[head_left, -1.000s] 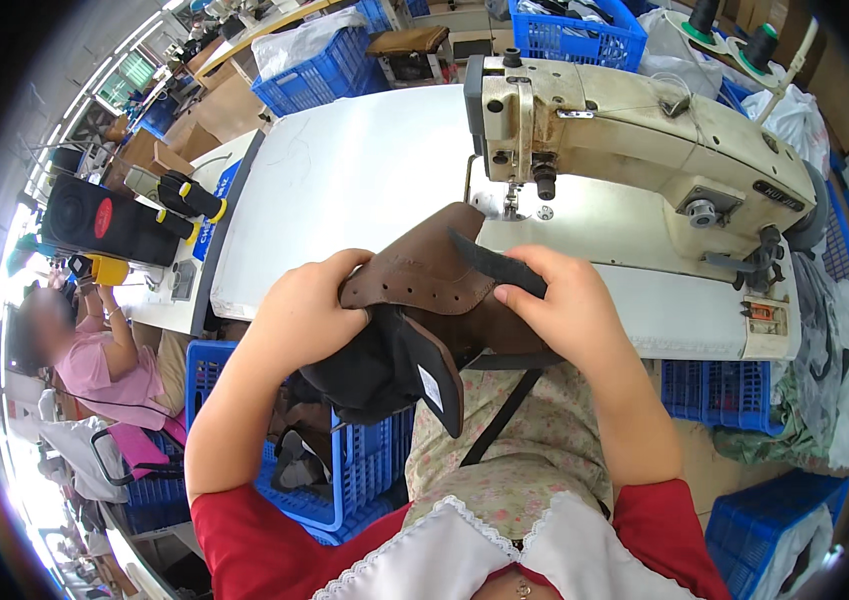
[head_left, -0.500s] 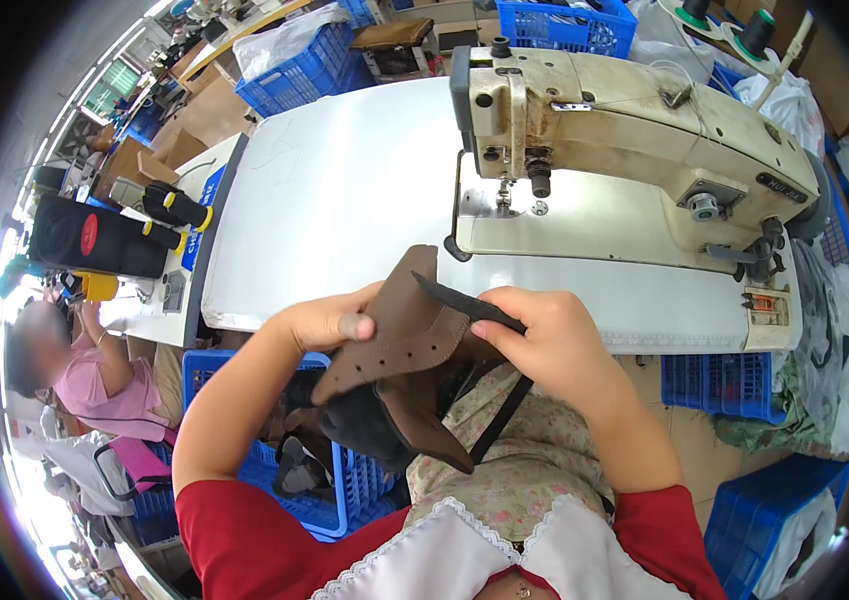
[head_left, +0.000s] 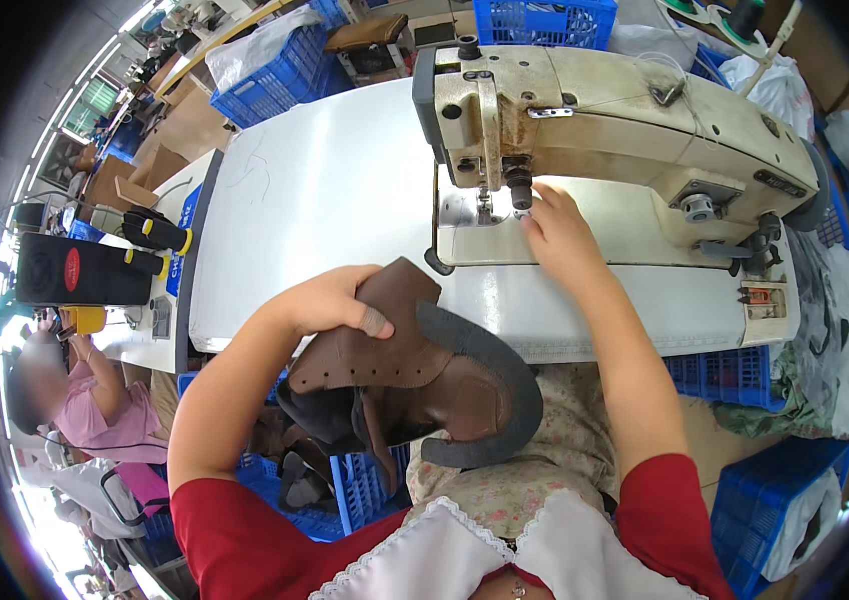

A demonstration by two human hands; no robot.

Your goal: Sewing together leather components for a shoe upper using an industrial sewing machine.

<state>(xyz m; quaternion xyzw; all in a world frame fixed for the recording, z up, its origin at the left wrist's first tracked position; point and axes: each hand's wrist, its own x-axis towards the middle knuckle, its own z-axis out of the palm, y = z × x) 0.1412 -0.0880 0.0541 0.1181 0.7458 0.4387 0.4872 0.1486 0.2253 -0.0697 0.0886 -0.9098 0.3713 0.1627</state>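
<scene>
My left hand (head_left: 329, 305) grips a brown leather shoe upper (head_left: 394, 375), thumb on top near its raised flap. A row of small holes runs along one part, and a wide dark grey strip (head_left: 514, 385) curves round the rim. Black lining shows underneath. I hold the piece above my lap, at the table's front edge. My right hand (head_left: 559, 235) is at the bed of a cream sewing machine (head_left: 624, 120), just right of the needle and presser foot (head_left: 485, 205). Its thumb and forefinger look apart beside a small round metal part; the other fingertips are partly hidden.
A white table (head_left: 294, 200) spreads left of the machine. Below its front edge a blue crate (head_left: 374, 490) holds dark pieces. More blue crates (head_left: 279, 75) stand behind and at right. Black thread cones (head_left: 189, 210) sit on the neighbouring table, where a person in pink (head_left: 109, 410) sits.
My right hand has let go of the dark strip and moved up to the machine's needle area. The shoe upper has turned and lowered, showing the strip curved along its rim.
</scene>
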